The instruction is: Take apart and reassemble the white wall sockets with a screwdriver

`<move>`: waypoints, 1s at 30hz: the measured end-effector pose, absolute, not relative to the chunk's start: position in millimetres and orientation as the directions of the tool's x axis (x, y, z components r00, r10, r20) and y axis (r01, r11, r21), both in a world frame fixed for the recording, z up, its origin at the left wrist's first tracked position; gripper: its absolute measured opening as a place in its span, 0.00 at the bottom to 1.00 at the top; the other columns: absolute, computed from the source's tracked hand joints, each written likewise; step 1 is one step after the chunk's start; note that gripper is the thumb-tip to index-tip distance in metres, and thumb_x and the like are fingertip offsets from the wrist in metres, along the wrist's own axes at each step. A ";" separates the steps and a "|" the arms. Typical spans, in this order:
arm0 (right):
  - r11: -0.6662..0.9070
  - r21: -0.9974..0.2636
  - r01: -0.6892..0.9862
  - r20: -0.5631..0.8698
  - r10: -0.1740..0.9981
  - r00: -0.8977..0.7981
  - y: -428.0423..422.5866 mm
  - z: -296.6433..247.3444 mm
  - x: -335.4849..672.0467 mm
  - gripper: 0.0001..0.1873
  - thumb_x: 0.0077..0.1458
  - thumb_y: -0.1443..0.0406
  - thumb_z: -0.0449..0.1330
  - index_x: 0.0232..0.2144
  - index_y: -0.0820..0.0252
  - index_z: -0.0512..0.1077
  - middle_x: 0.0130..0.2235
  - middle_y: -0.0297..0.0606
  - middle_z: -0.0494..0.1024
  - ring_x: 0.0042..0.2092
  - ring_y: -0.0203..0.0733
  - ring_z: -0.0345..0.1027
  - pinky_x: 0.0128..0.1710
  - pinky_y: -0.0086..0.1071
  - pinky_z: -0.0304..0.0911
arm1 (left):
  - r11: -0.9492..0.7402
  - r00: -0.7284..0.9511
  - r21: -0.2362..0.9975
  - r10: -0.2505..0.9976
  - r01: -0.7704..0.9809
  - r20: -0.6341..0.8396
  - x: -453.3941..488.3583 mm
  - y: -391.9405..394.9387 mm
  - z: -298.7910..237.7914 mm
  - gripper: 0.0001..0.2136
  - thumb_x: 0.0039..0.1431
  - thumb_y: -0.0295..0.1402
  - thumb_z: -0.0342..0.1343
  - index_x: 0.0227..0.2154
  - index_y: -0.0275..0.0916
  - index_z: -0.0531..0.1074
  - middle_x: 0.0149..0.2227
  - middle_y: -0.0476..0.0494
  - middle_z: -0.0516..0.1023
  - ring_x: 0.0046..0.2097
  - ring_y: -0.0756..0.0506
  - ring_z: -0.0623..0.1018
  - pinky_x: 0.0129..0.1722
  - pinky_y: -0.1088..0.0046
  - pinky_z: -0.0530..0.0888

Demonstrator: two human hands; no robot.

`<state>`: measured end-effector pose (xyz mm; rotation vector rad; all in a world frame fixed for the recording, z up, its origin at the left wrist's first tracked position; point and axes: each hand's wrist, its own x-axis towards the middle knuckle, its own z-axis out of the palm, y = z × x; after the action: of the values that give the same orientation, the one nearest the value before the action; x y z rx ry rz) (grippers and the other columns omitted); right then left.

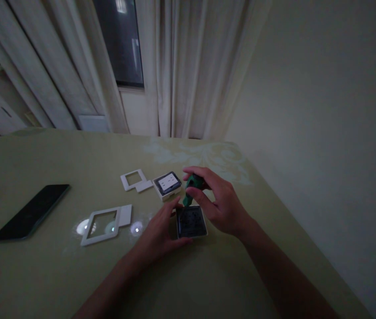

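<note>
My right hand (212, 197) grips a green-handled screwdriver (193, 184), held upright with its lower end at the far edge of a wall socket box (192, 223). That box has a white rim and a dark inside. From the left, my left hand (164, 228) steadies it, fingers at its far left side and thumb along the near edge. Just beyond stands a second wall socket (168, 184), with a white face in a dark frame on a white box. The screwdriver's tip is hidden or too small to make out.
Left of my hands lie a white square frame (86, 239) with a white plate (125, 215) against it, and another white frame (124, 182) with a small plate (144, 186). A dark tablet (31, 212) rests farther left. The wall (323, 133) borders the table's right side.
</note>
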<state>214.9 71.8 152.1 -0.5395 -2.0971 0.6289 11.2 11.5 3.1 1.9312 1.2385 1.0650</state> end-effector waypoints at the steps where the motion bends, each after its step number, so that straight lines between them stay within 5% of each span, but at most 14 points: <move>1: 0.779 -0.609 0.146 0.610 0.578 -0.542 72.1 152.3 215.1 0.18 0.73 0.65 0.61 0.63 0.56 0.70 0.55 0.43 0.81 0.55 0.43 0.78 0.54 0.35 0.75 | -0.382 0.244 0.816 0.922 0.435 0.301 11.3 11.4 3.5 0.48 0.55 0.40 0.75 0.73 0.56 0.54 0.67 0.38 0.72 0.66 0.29 0.75 0.63 0.40 0.75; 11: 0.803 -0.570 0.176 0.578 0.544 -0.608 69.0 156.9 218.0 0.19 0.73 0.64 0.57 0.64 0.55 0.68 0.58 0.44 0.80 0.57 0.46 0.76 0.57 0.39 0.71 | -0.391 0.243 0.798 0.919 0.460 0.310 13.2 10.2 9.3 0.46 0.54 0.40 0.76 0.71 0.56 0.56 0.67 0.38 0.71 0.67 0.28 0.74 0.64 0.39 0.75; 16: 0.780 -0.490 0.390 0.542 0.623 -0.565 65.1 156.4 214.2 0.16 0.72 0.53 0.62 0.55 0.54 0.72 0.41 0.36 0.83 0.39 0.43 0.79 0.39 0.33 0.70 | -0.399 0.239 0.798 0.916 0.452 0.323 13.4 11.0 6.3 0.46 0.55 0.40 0.76 0.71 0.57 0.55 0.66 0.39 0.72 0.65 0.28 0.76 0.62 0.39 0.77; 19: 0.844 -0.441 0.304 0.560 0.524 -0.642 64.6 156.3 213.5 0.12 0.76 0.61 0.56 0.57 0.54 0.69 0.49 0.40 0.83 0.47 0.44 0.78 0.49 0.36 0.71 | -0.408 0.248 0.797 0.911 0.445 0.328 13.1 11.3 7.3 0.47 0.55 0.39 0.76 0.72 0.57 0.54 0.67 0.38 0.72 0.65 0.28 0.76 0.61 0.38 0.77; 22: 0.880 -0.404 0.249 0.551 0.452 -0.701 66.2 156.2 214.3 0.19 0.74 0.68 0.49 0.63 0.56 0.63 0.57 0.46 0.78 0.57 0.48 0.72 0.60 0.44 0.67 | -0.424 0.251 0.792 0.905 0.440 0.344 12.8 10.8 10.4 0.47 0.56 0.39 0.75 0.72 0.57 0.54 0.69 0.38 0.70 0.67 0.27 0.74 0.63 0.37 0.75; 27: 0.840 -0.484 0.246 0.594 0.521 -0.613 69.0 153.9 213.2 0.13 0.72 0.62 0.61 0.56 0.55 0.70 0.50 0.42 0.78 0.49 0.45 0.75 0.51 0.38 0.72 | -0.412 0.253 0.793 0.910 0.449 0.329 12.8 9.6 13.2 0.44 0.57 0.39 0.74 0.71 0.56 0.56 0.68 0.39 0.71 0.67 0.28 0.73 0.64 0.38 0.74; 30: 0.857 -0.471 0.207 0.639 0.494 -0.590 67.4 156.2 212.3 0.12 0.73 0.67 0.57 0.55 0.54 0.74 0.51 0.43 0.76 0.53 0.46 0.74 0.56 0.41 0.72 | -0.401 0.246 0.801 0.915 0.445 0.321 13.2 9.6 12.3 0.44 0.56 0.38 0.75 0.71 0.56 0.56 0.67 0.39 0.71 0.66 0.28 0.74 0.64 0.38 0.74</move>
<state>212.3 67.4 156.2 -0.5062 -2.2051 0.4453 13.2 9.6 12.3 1.9556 1.2356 1.0739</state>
